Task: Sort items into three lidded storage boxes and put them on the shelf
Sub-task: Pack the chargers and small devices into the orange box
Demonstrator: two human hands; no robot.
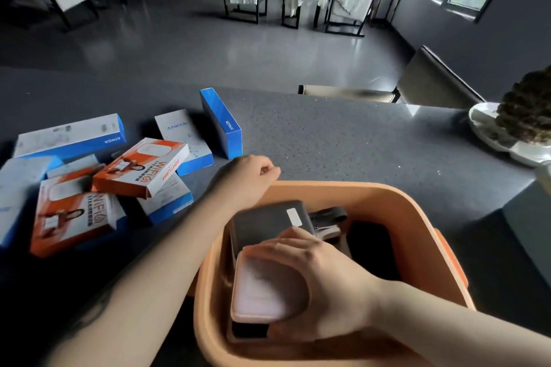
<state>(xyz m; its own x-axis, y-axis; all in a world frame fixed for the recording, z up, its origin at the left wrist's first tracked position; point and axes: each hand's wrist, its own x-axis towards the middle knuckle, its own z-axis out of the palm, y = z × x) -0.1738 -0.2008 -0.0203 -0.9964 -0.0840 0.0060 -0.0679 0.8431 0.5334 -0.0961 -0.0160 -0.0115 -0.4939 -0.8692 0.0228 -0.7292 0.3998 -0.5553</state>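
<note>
Already inside the orange storage box, the right hand has its fingers wrapped over a pale pink device, whose long axis runs from the box's near wall toward its far wall. Beneath it, still in the box, lie a dark grey flat device and other dark items too dim to name. The left hand sits at the box's far-left rim, fingers curled into a loose fist around nothing visible. Left of the box, on the bench, orange boxes and blue-and-white boxes wait unsorted; the left hand is nearer them.
</note>
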